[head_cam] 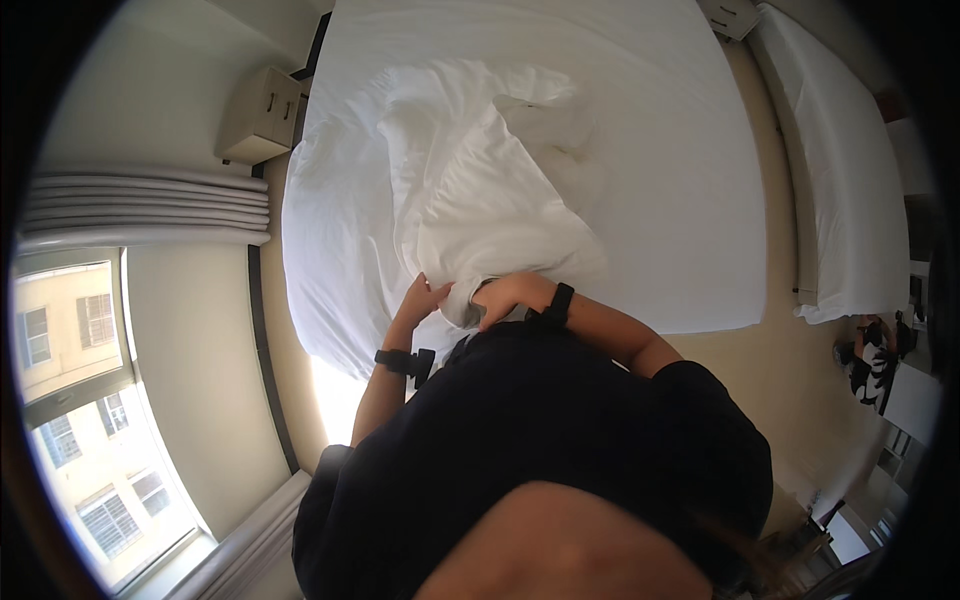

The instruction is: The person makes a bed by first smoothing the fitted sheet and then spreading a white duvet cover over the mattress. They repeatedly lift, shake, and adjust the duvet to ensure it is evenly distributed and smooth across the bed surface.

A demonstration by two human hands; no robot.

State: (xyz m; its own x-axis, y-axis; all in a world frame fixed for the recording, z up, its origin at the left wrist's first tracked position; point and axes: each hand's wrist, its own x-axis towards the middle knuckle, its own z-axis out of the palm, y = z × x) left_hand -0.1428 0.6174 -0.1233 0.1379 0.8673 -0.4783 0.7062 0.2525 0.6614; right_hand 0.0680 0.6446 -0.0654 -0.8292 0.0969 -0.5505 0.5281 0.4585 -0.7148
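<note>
A bunched white fabric cover [510, 202], perhaps a duvet cover, lies over the near left half of a bed with a white sheet [675, 187]. At its near edge, close to my body, my left hand [431, 296] pinches the cloth between thumb and fingers. Just to the right, my right hand [502, 296] is bent inward and grips a gathered part of the same fabric; its fingertips are partly hidden in the folds. Both wrists wear black straps. The cover spreads away from my hands in loose creases, with a raised fold near its middle.
A two-door bedside cabinet [262, 116] stands at the upper left, near gathered curtains [150, 206] and a window [75, 330]. A second bed with white bedding [840, 172] is on the right, across a strip of floor [780, 225]. Assorted items stand at the lower right.
</note>
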